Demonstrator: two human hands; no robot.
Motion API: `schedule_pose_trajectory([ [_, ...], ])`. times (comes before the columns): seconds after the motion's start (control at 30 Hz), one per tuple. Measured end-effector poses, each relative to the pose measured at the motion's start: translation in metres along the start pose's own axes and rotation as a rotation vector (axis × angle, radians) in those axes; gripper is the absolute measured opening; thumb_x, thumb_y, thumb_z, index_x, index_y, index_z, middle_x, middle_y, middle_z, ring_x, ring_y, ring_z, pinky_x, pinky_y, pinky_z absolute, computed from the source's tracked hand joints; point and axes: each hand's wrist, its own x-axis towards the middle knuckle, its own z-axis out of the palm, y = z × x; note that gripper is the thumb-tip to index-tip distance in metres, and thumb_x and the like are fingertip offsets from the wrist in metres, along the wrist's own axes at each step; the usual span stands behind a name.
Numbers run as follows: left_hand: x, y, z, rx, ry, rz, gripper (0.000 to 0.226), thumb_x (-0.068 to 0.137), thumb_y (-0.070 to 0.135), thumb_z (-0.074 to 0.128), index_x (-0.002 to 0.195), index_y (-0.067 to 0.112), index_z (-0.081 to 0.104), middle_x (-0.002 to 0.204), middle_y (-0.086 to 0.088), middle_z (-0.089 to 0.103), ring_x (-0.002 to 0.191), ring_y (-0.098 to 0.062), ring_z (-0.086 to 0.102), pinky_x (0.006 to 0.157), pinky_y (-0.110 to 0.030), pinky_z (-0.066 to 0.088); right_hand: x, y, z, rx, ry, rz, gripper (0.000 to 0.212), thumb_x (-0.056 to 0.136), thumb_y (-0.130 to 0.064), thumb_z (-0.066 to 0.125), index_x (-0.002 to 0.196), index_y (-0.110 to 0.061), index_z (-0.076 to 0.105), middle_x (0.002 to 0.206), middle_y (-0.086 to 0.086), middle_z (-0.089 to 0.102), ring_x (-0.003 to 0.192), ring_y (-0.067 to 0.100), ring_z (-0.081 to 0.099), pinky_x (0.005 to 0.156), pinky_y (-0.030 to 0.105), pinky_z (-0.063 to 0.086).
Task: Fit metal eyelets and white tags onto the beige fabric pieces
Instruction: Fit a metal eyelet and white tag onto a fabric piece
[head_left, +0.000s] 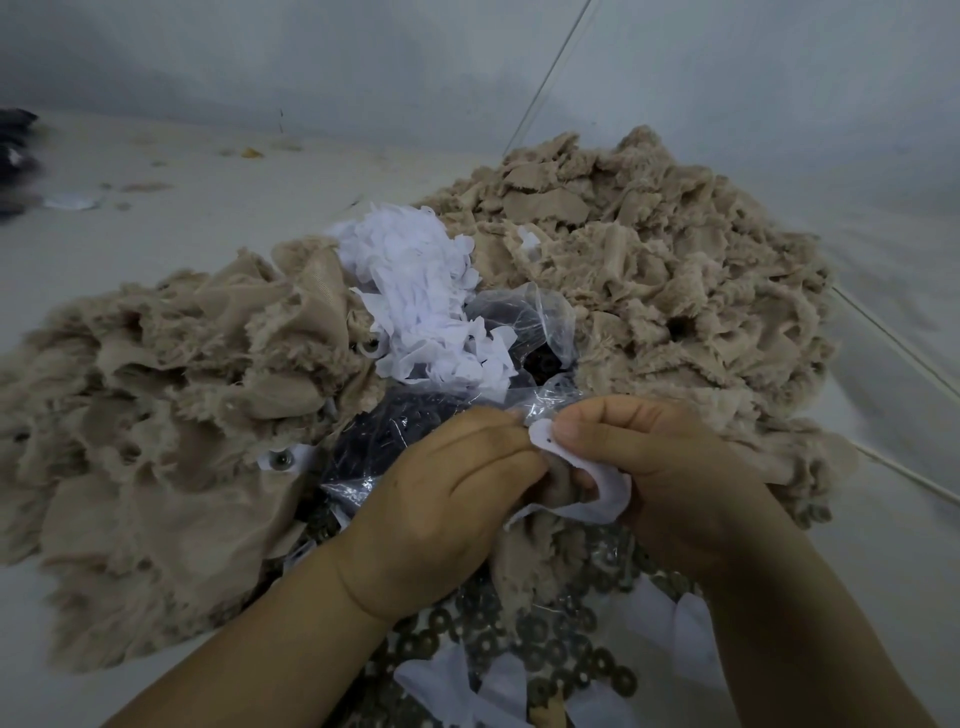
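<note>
Both hands meet low in the middle over one beige fabric piece (535, 551). My left hand (447, 483) grips the fabric from the left, fingers curled round it. My right hand (644, 467) pinches a white tag (571, 467) with a small hole against the same fabric. Whether an eyelet sits under the tag is hidden by my fingers. Metal ring eyelets (545, 639) lie heaped below my hands. A pile of loose white tags (421, 291) sits beyond them.
A large heap of beige fabric pieces (649, 270) rises at the right, another heap (171, 405) spreads at the left, some with fitted eyelets (280, 460). A clear plastic bag of dark parts (524, 332) lies between them. Pale table surface (208, 208) extends behind.
</note>
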Motion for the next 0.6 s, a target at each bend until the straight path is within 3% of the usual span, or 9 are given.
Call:
schedule_pose_trajectory([
  [0.07,-0.0023,-0.0023,0.0009,0.017,0.0,-0.014,0.018,0.086,-0.003,0.064,0.101,-0.01,0.071,0.104,-0.023,0.07,0.098,-0.032,0.066,0.096,-0.044,0.052,-0.0003,0.0001,0.0001,0.027,0.003,0.013,0.035,0.065,-0.026,0.076,0.087,0.002,0.074,0.093,0.034,0.066,0.084,0.039,0.062,0.082,0.049,0.056],
  [0.17,-0.0038,-0.0035,0.0016,0.007,0.014,-0.002,0.019,0.09,0.0,0.061,0.107,-0.005,0.067,0.111,-0.017,0.065,0.102,-0.029,0.063,0.101,-0.041,0.049,-0.0004,0.0,0.0018,0.0,0.019,0.03,0.028,0.061,-0.027,0.076,0.077,-0.004,0.074,0.078,0.022,0.067,0.07,0.032,0.061,0.065,0.037,0.059],
  [0.37,-0.0003,-0.0026,-0.0012,0.004,0.031,-0.015,0.019,0.09,0.0,0.062,0.109,-0.001,0.061,0.115,-0.01,0.057,0.102,-0.026,0.06,0.105,-0.033,0.045,-0.0019,0.0001,0.0069,-0.001,0.07,-0.047,0.011,0.063,-0.022,0.076,0.072,-0.017,0.076,0.067,0.009,0.07,0.057,0.016,0.065,0.055,0.024,0.054],
  [0.6,0.0043,0.0002,-0.0019,0.067,0.039,-0.034,0.013,0.088,-0.002,0.063,0.093,-0.01,0.072,0.1,-0.021,0.071,0.095,-0.027,0.062,0.103,-0.03,0.046,-0.0032,0.0009,0.0088,-0.073,0.082,-0.15,0.01,0.064,-0.022,0.075,0.073,-0.017,0.078,0.061,0.006,0.07,0.048,0.011,0.061,0.05,0.019,0.05],
])
